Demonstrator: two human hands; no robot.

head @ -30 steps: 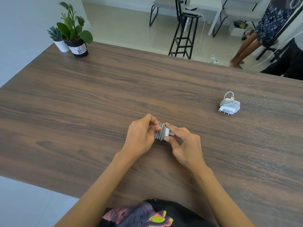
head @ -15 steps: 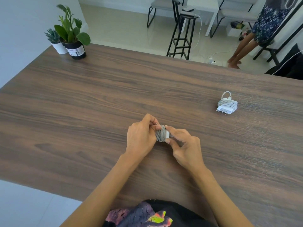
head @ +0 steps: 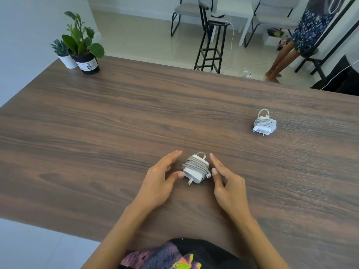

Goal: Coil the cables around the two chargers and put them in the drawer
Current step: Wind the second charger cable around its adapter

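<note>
Two chargers wrapped: near charger [head: 196, 168] on surface [head: 97, 133] between my left hand [head: 161, 177] & right hand [head: 226, 183], both wide, empty; drawer next, I judge.

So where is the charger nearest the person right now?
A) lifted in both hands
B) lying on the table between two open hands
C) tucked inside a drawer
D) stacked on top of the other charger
B: the near charger lies on the table with its cable wrapped round it, the left hand and right hand open on either side; the other charger lies apart, far to the right.
</note>
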